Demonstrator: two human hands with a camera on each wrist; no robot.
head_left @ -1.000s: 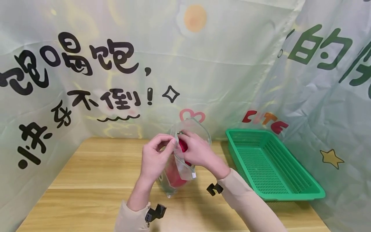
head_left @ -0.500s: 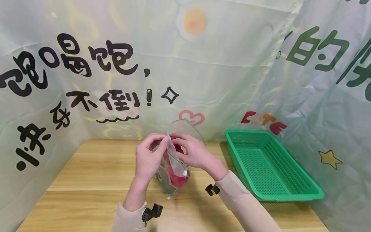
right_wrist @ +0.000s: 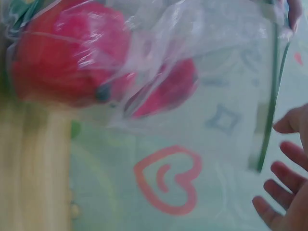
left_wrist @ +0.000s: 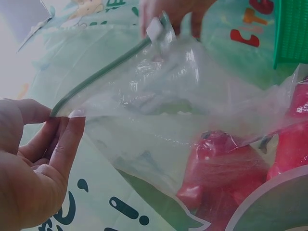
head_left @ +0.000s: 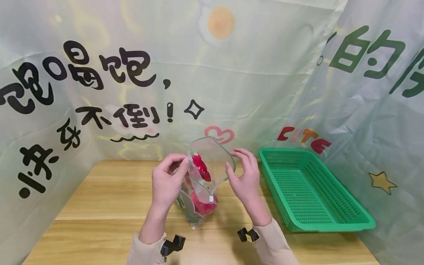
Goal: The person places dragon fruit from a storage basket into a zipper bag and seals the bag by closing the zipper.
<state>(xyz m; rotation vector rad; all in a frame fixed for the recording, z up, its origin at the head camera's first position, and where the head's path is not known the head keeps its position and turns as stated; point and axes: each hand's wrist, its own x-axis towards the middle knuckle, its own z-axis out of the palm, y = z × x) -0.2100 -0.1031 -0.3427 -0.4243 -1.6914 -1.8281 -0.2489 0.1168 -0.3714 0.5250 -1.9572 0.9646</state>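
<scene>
A clear zip bag with a green-edged mouth and a white slider stands on the table, mouth spread. Inside are glossy red things, one high near the mouth and another at the bottom; their kind is unclear through the film. My left hand pinches the left rim of the bag between thumb and fingers, also plain in the left wrist view. To the right, my right hand has its fingers spread beside the rim; whether the thumb touches it is unclear.
A green plastic basket stands to the right of the bag on the wooden table. Printed cloth walls off the back and both sides.
My right hand has come out of the bag's mouth and moved right, letting go of the upper red thing inside. The left hand keeps its pinch, shifted slightly left.
</scene>
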